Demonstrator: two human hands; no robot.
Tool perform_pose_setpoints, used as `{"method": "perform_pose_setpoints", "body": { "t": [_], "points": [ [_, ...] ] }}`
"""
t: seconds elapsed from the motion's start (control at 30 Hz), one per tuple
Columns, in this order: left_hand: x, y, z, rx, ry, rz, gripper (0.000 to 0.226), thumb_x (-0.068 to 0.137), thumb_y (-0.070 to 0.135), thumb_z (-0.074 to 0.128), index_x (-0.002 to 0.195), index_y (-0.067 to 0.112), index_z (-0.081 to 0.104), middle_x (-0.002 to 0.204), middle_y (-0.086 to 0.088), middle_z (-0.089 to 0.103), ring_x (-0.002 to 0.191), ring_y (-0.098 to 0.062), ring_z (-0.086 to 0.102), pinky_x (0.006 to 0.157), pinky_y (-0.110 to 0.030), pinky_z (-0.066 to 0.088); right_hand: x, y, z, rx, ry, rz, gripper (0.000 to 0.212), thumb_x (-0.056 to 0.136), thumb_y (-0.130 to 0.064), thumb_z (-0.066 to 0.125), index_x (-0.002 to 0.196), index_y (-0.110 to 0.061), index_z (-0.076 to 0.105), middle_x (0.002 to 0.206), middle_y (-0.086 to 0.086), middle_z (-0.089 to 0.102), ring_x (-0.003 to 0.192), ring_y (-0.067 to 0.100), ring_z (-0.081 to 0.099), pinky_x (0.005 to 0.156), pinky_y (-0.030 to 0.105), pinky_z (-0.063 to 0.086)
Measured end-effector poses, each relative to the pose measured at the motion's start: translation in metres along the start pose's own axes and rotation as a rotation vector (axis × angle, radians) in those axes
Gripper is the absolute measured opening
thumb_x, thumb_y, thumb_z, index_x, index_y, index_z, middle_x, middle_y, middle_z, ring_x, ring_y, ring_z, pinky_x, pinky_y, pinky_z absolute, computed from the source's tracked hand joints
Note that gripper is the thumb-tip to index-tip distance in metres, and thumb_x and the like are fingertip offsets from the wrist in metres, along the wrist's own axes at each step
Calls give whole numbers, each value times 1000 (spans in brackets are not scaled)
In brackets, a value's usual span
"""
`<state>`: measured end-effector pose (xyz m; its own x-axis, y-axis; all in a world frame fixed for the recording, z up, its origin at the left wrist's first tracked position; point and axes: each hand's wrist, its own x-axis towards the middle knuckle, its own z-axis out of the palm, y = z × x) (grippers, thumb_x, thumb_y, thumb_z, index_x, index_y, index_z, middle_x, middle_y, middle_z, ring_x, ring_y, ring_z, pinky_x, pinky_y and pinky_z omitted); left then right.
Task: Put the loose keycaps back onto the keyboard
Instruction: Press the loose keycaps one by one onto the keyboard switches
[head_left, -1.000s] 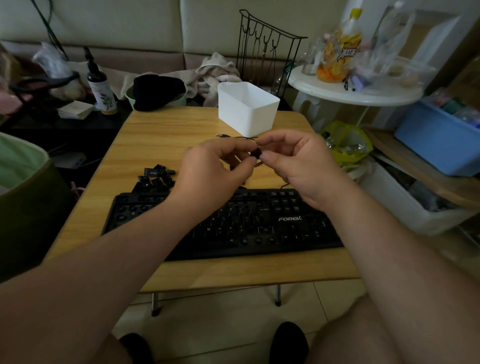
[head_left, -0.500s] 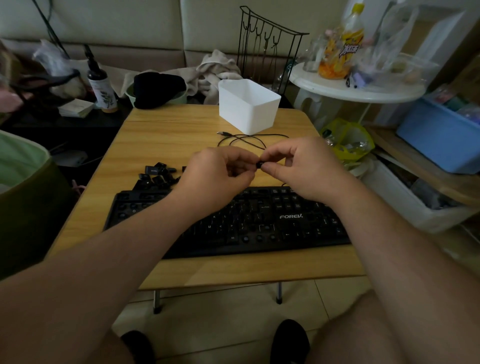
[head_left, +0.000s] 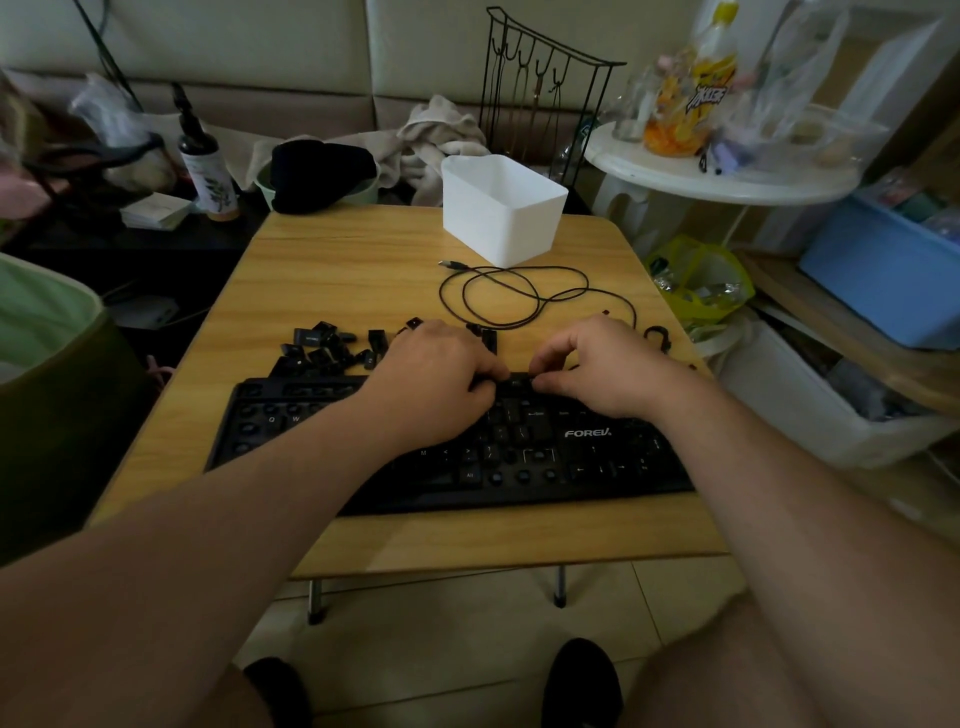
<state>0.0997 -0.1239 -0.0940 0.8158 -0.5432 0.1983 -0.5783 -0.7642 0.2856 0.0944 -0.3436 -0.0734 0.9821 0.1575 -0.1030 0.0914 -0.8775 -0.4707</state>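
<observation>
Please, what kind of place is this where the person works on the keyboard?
Most likely a lived-in room at home, not a workshop. A sofa with crumpled cloth stands behind the low folding table, and a side table with a drink bottle stands beside it.

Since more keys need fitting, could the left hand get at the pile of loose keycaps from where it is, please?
Probably yes. The loose keycaps lie in the open on the table, just beyond the keyboard and beside the left hand, with nothing between them.
</observation>
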Motion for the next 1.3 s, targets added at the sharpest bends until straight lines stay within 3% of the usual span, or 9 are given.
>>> {"method": "perform_pose_setpoints", "body": {
  "t": [0.33,0.47,0.73,0.93,1.07,1.3],
  "points": [
    [1,1,-1,4,-3,10,39,88,36,50,117,39,76,114,11,72,111,-20,61,100,-51,49,0,0,2,-2,36,11,8,84,-35,84,83,-40,77,92,-15,71,85,5,63,74,27,50],
    [1,-1,-1,-24,-12,31,34,90,29,57,117,35,77,112,9,72,109,-17,63,99,-47,51,2,1,2,8,49,24,12,82,-35,86,79,-41,76,90,-14,70,82,5,62,67,25,44],
    [2,-1,-1,-33,-30,80,34,95,23,59,124,28,76,115,5,71,112,-15,60,103,-38,49,1,-4,1,-14,63,39,9,83,-33,85,83,-40,79,89,-18,70,83,-3,58,69,22,44],
    [2,0,-1,-14,-41,90,35,95,23,58,126,27,75,115,4,70,113,-15,59,102,-32,46,2,-12,-2,-131,44,41,6,83,-32,84,84,-36,80,83,-18,67,80,0,60,67,23,48],
    [1,2,-2,-9,-50,83,35,95,22,57,125,26,76,114,3,69,112,-15,59,102,-32,46,2,-21,-4,-281,16,-11,8,87,-30,79,91,-37,80,83,-18,63,78,4,56,62,22,43],
    [1,2,-2,-11,-66,68,36,95,23,58,126,29,75,113,3,68,112,-16,58,102,-34,47,12,-22,0,-236,-31,70,23,81,-28,85,66,-38,71,80,-16,69,81,6,61,64,23,42]
  ]
}}
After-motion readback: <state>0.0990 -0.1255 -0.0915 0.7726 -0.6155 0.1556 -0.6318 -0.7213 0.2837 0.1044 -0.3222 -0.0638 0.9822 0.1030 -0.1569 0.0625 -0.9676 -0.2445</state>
